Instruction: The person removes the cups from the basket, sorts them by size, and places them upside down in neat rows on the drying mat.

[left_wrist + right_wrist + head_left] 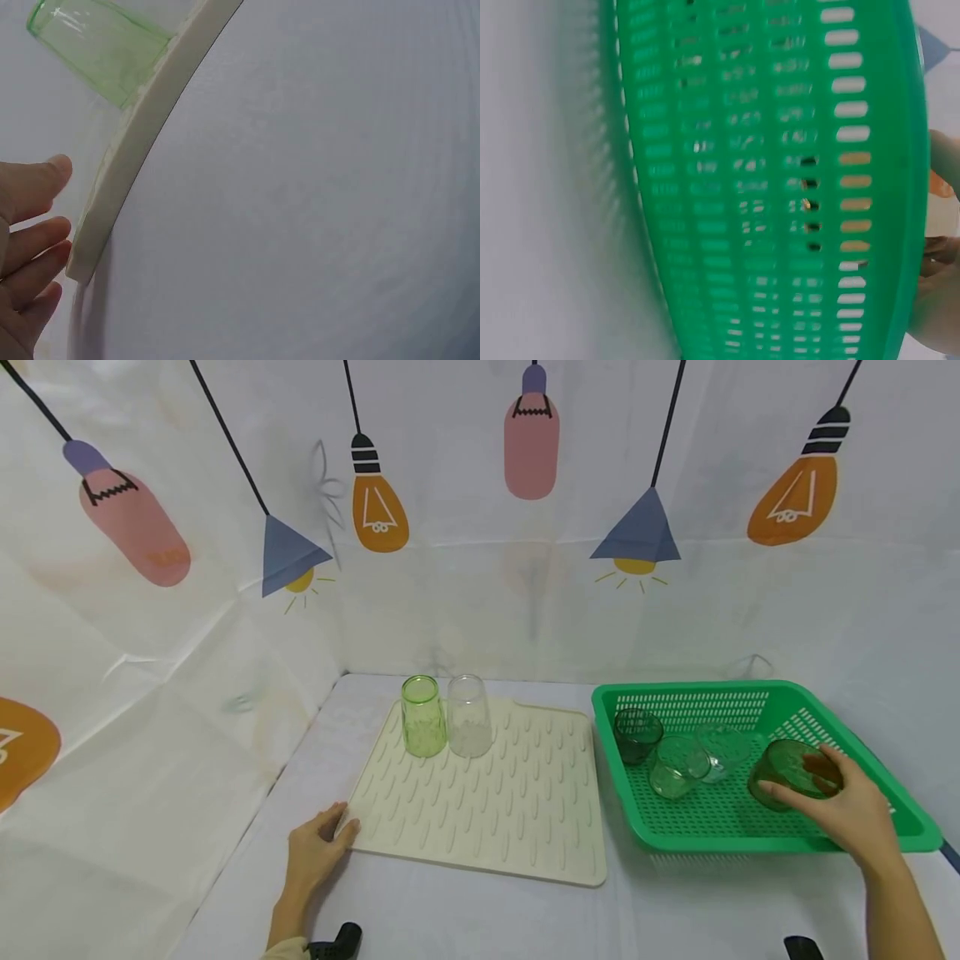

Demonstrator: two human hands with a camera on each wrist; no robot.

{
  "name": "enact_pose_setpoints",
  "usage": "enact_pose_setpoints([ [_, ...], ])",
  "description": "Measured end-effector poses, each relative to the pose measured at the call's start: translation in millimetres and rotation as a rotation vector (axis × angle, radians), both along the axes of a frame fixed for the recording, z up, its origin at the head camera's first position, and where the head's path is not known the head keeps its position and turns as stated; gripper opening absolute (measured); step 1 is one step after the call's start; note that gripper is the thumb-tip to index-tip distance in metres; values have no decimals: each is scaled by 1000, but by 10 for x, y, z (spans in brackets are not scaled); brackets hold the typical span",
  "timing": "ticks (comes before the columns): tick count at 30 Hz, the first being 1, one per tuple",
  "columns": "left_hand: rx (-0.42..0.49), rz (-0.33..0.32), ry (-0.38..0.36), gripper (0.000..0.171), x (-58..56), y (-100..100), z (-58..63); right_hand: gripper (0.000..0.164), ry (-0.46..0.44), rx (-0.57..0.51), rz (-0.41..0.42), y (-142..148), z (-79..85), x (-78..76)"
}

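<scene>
My right hand (847, 810) reaches into the green basket (637, 835) and grips a dark green drinking glass (787, 764), thumb at its near side and fingers over the far side. In the right wrist view the slotted basket wall (780, 187) hides most of that hold. At the near-left corner of a cream drying mat (480, 818), my left hand (315, 852) touches the edge with relaxed, parted fingers. A light green glass (423, 718) and a clear glass (469, 718) stand on the mat's far-left part, side by side.
Inside the basket are a dark glass (636, 739), a clear tumbler (675, 768) and another clear glass (720, 750). The basket stands just right of the mat on a white-covered table (525, 918). Behind rises a white sheet (480, 602) printed with lamps.
</scene>
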State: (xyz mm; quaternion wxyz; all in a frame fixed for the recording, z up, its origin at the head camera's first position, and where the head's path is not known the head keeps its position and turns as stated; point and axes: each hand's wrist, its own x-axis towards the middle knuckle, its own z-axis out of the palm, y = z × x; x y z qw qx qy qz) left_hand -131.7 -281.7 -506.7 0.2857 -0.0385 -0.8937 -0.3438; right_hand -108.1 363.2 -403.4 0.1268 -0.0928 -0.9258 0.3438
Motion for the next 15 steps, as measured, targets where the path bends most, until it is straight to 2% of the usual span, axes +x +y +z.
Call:
enact_pose_setpoints([
  [4, 22, -10, 75, 33, -44, 96, 74, 95, 92, -63, 6, -115, 24, 56],
  [9, 96, -89, 112, 33, -82, 256, 174, 92, 153, -176, 47, -291, 82, 94],
  [13, 93, -152, 157, 34, -118, 403, 250, 91, 189, -259, 85, -421, 122, 90],
  [15, 84, -184, 195, 34, -135, 478, 297, 89, 215, -369, 129, -478, 131, 89],
])
